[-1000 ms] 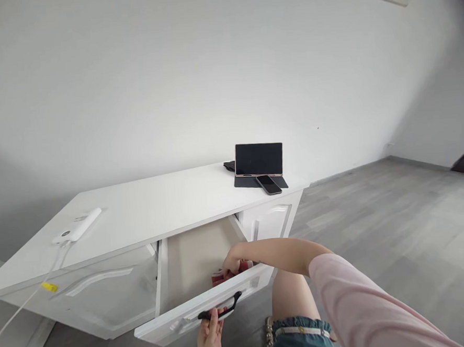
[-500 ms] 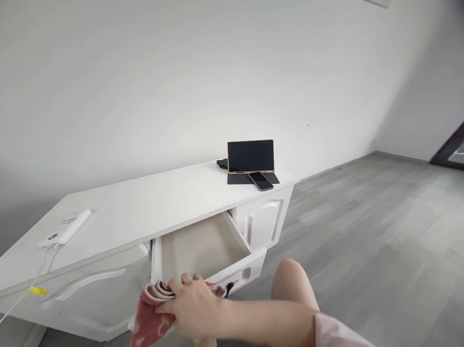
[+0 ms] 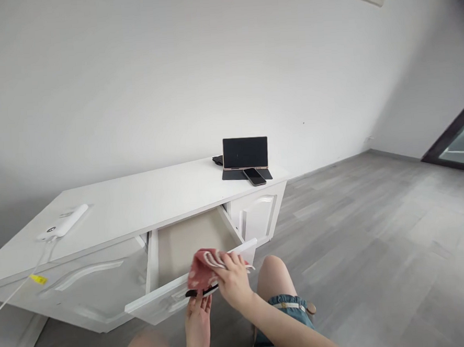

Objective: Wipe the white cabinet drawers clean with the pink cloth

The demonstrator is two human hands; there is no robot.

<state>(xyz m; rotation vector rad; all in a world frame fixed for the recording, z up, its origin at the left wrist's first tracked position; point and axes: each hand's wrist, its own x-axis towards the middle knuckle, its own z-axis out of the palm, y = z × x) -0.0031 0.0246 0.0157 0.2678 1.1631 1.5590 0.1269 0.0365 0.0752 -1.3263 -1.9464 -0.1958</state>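
My right hand grips a red cloth with pale spots and a white edge, bunched over the front of the pulled-out drawer. Just below the cloth, the fingers of my left hand close on a thin black strip. Whether the strip joins the cloth is hidden. Inside, the visible drawer floor is bare beige.
The drawer belongs to a long white cabinet. On top stand a dark-screened tablet, a phone and a white device with a cable. My knees are close to the drawer front.
The cloth and my right hand have moved right along the drawer front. My left hand, mostly hidden before, now shows below the cloth at the black strip. The view has shifted slightly.
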